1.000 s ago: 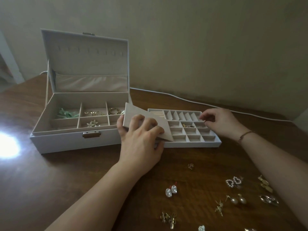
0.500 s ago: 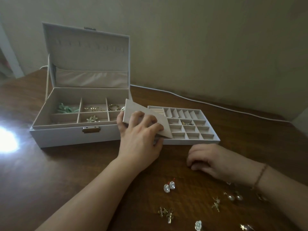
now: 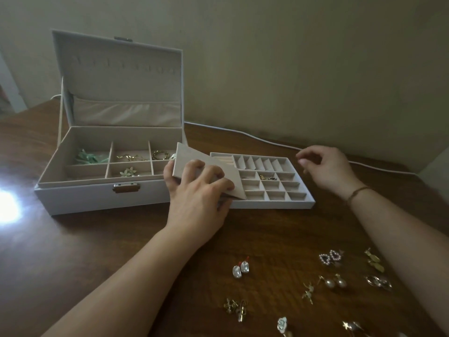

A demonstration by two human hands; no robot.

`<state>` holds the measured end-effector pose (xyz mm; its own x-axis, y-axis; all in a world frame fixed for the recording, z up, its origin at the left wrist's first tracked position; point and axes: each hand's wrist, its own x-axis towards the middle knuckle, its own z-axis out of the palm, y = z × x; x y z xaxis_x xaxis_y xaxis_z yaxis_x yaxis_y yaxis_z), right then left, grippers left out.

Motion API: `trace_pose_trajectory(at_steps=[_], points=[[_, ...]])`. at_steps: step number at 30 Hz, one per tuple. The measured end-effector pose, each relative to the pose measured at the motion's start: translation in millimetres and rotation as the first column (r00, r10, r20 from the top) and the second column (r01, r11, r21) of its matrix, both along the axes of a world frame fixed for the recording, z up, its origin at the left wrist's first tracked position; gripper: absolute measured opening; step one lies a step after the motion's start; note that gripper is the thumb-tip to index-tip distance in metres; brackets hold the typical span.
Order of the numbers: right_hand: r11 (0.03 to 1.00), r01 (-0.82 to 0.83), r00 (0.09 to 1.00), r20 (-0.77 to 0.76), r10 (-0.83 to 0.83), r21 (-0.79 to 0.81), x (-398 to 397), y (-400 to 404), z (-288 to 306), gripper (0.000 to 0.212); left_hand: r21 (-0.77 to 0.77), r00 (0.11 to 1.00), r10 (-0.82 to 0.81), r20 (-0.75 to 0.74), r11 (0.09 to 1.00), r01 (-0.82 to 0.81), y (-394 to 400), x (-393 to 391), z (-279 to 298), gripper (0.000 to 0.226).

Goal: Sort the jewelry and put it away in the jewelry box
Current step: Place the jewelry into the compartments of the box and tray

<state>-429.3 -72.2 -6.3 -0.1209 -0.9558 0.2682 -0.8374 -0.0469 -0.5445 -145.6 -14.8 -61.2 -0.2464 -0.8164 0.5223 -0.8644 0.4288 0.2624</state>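
The white jewelry box (image 3: 97,198) stands open at the left, its lid upright and a few pieces in its compartments. Its removable divided tray (image 3: 272,204) lies on the table just right of it, with small gold pieces in two cells. My left hand (image 3: 196,200) grips a beige cover panel (image 3: 192,156) tilted over the tray's left end, thumb under it and fingers on top. My right hand (image 3: 328,171) hovers above the tray's far right corner with fingertips pinched together; what they hold is too small to make out. Several earrings lie loose in front, such as a white pair (image 3: 240,268) and a heart pair (image 3: 330,257).
The wooden table (image 3: 97,251) carries more loose pieces at the near right: pearl drops (image 3: 334,283), gold leaves (image 3: 374,260), a gold cluster (image 3: 235,307). A white cable (image 3: 255,137) runs along the wall behind the tray. Bright glare (image 3: 7,205) marks the left edge.
My right hand went from the tray down to the table, closed over a small piece lying in front of the tray, and rose back above the tray's right end. That piece is gone from the table.
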Motion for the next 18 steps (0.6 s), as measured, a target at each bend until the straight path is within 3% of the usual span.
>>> trace_pose_trajectory(at_steps=[2,6,10,15,18], points=[[0.999,-0.027,0.998,-0.053,0.029,0.029,-7,12,5,0.020,0.021,1.000,-0.010,0.004,1.000,0.010,1,-2,2,0.020],[0.941,-0.210,0.931,-0.238,0.275,0.266,-14,58,7,0.034,0.047,0.999,-0.038,0.039,0.998,0.036,6,-6,4,0.021],[0.876,-0.219,0.875,-0.311,0.371,0.429,-14,85,-3,0.034,0.070,0.998,-0.038,0.041,0.997,0.035,8,-5,6,0.023],[0.944,-0.235,0.878,-0.366,0.308,0.232,-18,90,-12,0.043,0.099,0.997,-0.067,0.043,0.993,0.062,12,-3,4,0.028],[0.934,-0.183,0.882,-0.368,0.294,0.307,-19,81,-14,0.054,0.082,0.997,-0.061,0.052,0.995,0.056,16,-5,3,0.025]])
